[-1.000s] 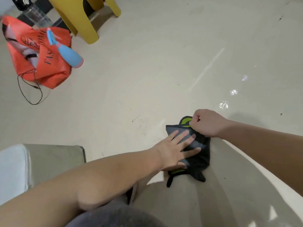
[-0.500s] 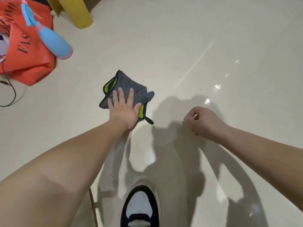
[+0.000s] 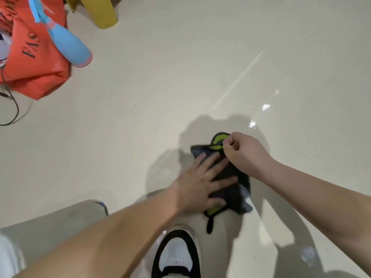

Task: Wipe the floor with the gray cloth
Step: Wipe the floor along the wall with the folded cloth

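Gray cloth (image 3: pixel 230 177) lies on the floor (image 3: pixel 160 97) just ahead of the shoe (image 3: pixel 177 255), long axis running away from the person and slightly left. Left hand (image 3: pixel 202 185) sits flat on top, fingers (image 3: pixel 218 165) spread wide, pointing up-right. Right hand (image 3: pixel 244 151) is curled, pinching the far green-trimmed corner; left hand covers the middle, so likely does the pushing.

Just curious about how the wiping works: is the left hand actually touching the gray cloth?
Touching. The head view shows the left hand lying flat with spread fingers directly on the gray cloth.
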Tool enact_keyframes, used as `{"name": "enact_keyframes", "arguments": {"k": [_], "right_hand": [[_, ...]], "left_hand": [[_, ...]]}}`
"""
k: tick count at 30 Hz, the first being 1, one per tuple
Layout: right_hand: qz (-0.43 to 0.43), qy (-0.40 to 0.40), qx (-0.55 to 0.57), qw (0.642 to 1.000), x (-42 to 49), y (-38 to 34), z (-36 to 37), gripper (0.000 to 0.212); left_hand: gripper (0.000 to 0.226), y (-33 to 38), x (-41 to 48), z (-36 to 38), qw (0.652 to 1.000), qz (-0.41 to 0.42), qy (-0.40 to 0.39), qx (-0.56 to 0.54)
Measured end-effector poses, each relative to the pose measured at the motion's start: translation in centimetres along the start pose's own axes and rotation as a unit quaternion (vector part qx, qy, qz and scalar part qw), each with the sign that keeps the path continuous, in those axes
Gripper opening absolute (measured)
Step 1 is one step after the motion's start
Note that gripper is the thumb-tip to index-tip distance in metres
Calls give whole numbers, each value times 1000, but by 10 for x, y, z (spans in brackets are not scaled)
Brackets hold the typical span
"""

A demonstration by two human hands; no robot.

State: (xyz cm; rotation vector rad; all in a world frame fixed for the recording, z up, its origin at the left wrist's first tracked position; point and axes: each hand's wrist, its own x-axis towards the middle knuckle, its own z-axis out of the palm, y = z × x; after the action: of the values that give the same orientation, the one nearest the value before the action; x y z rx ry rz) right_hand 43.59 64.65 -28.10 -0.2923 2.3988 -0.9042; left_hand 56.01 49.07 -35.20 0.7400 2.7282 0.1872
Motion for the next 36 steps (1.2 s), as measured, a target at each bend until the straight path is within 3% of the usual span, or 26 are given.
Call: {"name": "enact_keyframes", "arguments": {"k": [1, 3, 5, 6, 9, 14, 18, 22, 25, 31, 36], "right_hand": [[2, 8, 3, 1000, -2, 4, -3, 13], [19, 15, 15, 1000, -7, 13, -11, 13], [39, 2, 26, 999, -13, 22, -20, 16], [44, -5, 26, 999, -15, 26, -23, 17], [53, -5, 14, 998, -17, 35, -34, 17], [137, 65, 34, 988, -33, 76, -74, 16], [216, 130, 27, 967, -95, 126, -118, 17], [333, 135, 26, 933, -181, 175, -140, 19], [416, 47, 33, 907, -240, 206, -139, 25], [455, -105, 18, 884, -284, 246, -124, 24], [471, -328, -12, 819, -294, 244, -131, 42]], "left_hand": [[73, -17, 4, -5, 999, -40, 26, 14], [74, -36, 16, -14, 978, -208, 14, 19], [75, -34, 31, -19, 918, -395, 7, -34], [76, -29, 41, -22, 893, -448, 8, -50], [79, 0, 72, -30, 877, -474, 0, -72], [81, 52, 121, -32, 938, -341, 2, -68], [83, 134, 168, -28, 989, -141, -46, -27], [83, 226, 178, -14, 995, 68, -74, 5], [80, 281, 159, 0, 975, 192, -92, 67], [76, 329, 144, 20, 909, 382, -130, 102], [72, 301, 110, 23, 872, 454, -140, 120]]}}
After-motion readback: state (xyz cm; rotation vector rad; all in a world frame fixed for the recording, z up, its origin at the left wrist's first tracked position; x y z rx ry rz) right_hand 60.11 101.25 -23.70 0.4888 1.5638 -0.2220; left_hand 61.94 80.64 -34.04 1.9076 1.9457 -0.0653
